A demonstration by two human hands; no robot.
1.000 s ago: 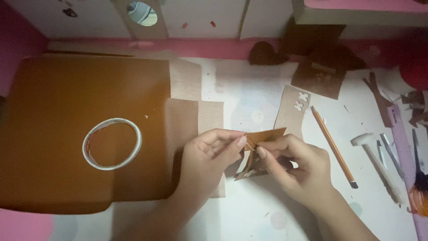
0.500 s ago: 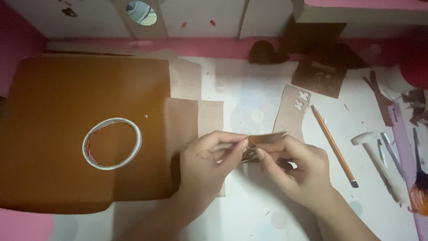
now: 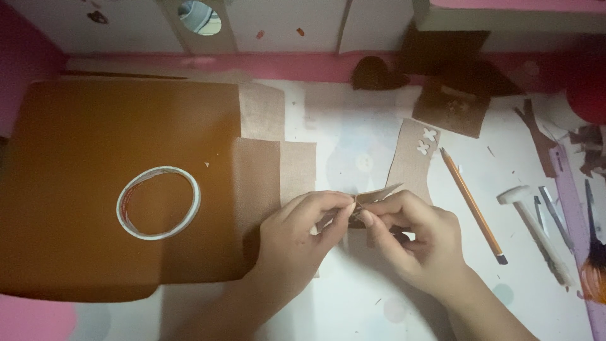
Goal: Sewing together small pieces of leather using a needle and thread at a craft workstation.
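our left hand (image 3: pixel 297 237) and right hand (image 3: pixel 410 243) pinched a small folded brown fabric scrap (image 3: pixel 374 197) between fingertips; folded, not fastened; tan strip (image 3: pixel 413 161) lay untouched nearby.

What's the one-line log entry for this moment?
left hand: pinching brown piece | right hand: pinching same piece | tape ring: on brown sheet | pencil: right of hands
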